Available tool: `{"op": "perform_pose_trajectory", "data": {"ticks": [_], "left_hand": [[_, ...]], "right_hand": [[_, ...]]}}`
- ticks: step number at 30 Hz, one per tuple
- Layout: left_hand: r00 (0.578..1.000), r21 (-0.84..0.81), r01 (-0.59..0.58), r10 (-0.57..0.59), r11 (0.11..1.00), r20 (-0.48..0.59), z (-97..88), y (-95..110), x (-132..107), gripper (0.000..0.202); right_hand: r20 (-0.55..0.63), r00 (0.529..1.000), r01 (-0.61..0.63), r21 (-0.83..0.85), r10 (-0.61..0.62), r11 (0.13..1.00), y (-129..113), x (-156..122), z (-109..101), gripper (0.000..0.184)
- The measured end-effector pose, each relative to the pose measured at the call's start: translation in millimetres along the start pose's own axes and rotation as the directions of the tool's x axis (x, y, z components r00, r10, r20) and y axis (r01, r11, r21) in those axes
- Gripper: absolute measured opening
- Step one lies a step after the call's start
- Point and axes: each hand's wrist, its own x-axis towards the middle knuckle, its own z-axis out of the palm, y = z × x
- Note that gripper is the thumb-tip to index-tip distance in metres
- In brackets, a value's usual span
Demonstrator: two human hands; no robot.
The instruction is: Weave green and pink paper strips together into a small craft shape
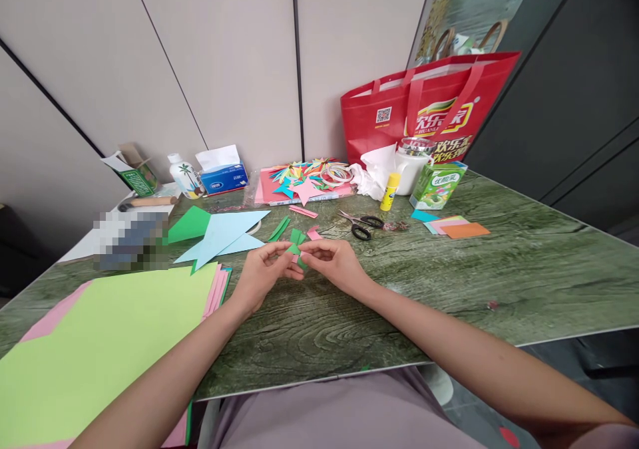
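Note:
Between my two hands is a small piece of folded green paper [298, 237], with a bit of pink showing at its lower part. My left hand [267, 267] pinches it from the left with thumb and fingers. From the right, my right hand [334, 261] grips the same piece, its fingertips nearly meeting those of the left. Fingers hide part of the paper. Just beyond lie green paper strips [279, 229], a pink strip [303, 211] and a curled pink scrap [314, 233]. Black-handled scissors [361, 225] rest a little to the right.
Large light-green paper sheets [114, 349] cover the left front, with light-blue paper [227, 233] behind. At the back stand a tissue box [222, 179], a pile of paper stars [309, 181], a glue stick [390, 191], a drink carton [437, 186] and a red bag [379, 130]. Coloured slips [466, 230] lie right.

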Motion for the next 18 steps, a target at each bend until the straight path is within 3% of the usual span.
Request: {"op": "perform_pose_trajectory", "data": {"ticks": [8,18], "left_hand": [[0.999,0.003,0.013,-0.013,1.000,0.037,-0.4,-2.6,0.9,0.022],[1.000,-0.075,0.023,-0.022,0.997,0.014,-1.1,0.9,0.9,0.026]], "right_hand": [[0.056,0.998,0.010,0.028,-0.011,1.000,-1.6,-1.5,2.6,0.020],[0.011,1.000,-0.013,0.045,0.013,0.999,-3.1,0.2,0.7,0.016]]}}
